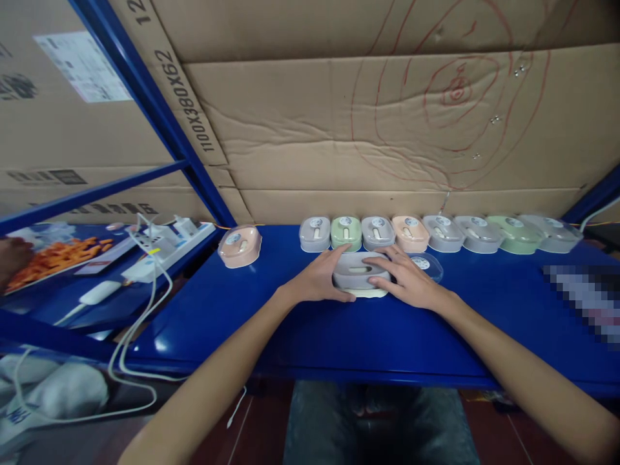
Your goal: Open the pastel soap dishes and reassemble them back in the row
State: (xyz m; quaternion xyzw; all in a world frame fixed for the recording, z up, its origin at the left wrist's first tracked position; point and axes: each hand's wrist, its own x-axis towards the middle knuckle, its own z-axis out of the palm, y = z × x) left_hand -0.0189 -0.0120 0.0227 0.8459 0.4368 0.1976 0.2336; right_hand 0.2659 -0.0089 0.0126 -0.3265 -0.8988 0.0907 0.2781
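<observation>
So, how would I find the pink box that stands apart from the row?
Start at the blue table and follow the row of boxes along the cardboard wall to its left end. The pink box sits alone past a gap there, tilted, beside the white power strip.

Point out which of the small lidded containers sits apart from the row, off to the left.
The peach container, tilted, alone left of the row by the cardboard wall. The others stand side by side; both hands hold a grey one.
</observation>
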